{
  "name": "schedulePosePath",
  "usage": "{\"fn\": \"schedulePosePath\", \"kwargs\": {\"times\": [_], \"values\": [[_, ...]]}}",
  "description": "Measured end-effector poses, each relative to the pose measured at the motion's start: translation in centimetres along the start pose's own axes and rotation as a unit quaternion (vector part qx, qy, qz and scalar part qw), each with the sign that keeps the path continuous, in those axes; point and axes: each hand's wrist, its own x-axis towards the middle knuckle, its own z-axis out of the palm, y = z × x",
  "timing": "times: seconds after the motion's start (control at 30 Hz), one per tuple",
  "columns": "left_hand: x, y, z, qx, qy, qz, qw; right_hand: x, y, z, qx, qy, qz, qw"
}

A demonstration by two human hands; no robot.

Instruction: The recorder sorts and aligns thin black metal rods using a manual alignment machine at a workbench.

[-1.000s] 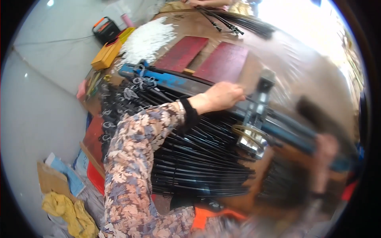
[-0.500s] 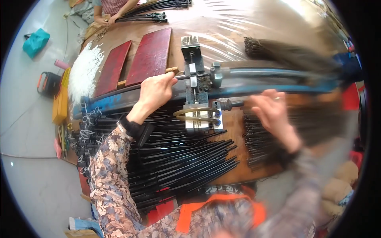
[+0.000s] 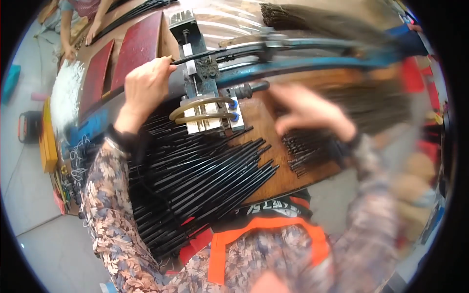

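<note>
My left hand (image 3: pixel 146 90) is closed, its fingertips pinching the end of a thin black cable (image 3: pixel 207 54). That cable runs right across a metal clamping fixture (image 3: pixel 198 80) mounted on a long blue-and-black rail (image 3: pixel 303 66). Blurred by motion, my right hand (image 3: pixel 312 110) hovers right of the fixture's dark knob (image 3: pixel 251 89), thumb apart from the fingers and nothing visible in it. Two looped brown air hoses (image 3: pixel 202 108) sit on the near side of the fixture. Below it lies a wide bundle of black cables (image 3: pixel 210 180).
Spring-like cable ends (image 3: pixel 303 151) lie at right, another dark bundle (image 3: pixel 278 17) behind. Red boards (image 3: pixel 139 44) and a heap of white pieces (image 3: pixel 67 93) are at left, beside a yellow box (image 3: pixel 48 141). Another person's hand (image 3: pixel 71 52) is near the heap.
The whole view has shifted, so the fixture appears farther left and higher. My right hand's fingers have spread, and it sits lower relative to the knob. My left hand stays beside the fixture.
</note>
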Motion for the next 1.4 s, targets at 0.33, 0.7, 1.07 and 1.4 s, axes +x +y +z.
{"fn": "schedulePosePath", "kwargs": {"times": [0.33, 0.7, 1.07, 1.4], "values": [[-4.8, 5.7, -6.5, 0.091, -0.208, -0.018, 0.974, -3.0, 2.3, 4.8, 0.081, 0.236, 0.058, 0.967], [-9.0, 11.9, -9.3, -0.012, -0.313, -0.014, 0.950, -4.6, 0.0, 4.2, -0.109, 0.290, 0.060, 0.949], [-1.2, 19.9, -5.6, -0.143, -0.348, 0.011, 0.926, -6.4, -0.5, 3.9, -0.025, 0.269, -0.079, 0.960], [2.6, 25.1, -2.9, -0.215, -0.237, 0.017, 0.947, -10.2, -0.3, 6.7, 0.003, 0.412, -0.149, 0.899]]}}
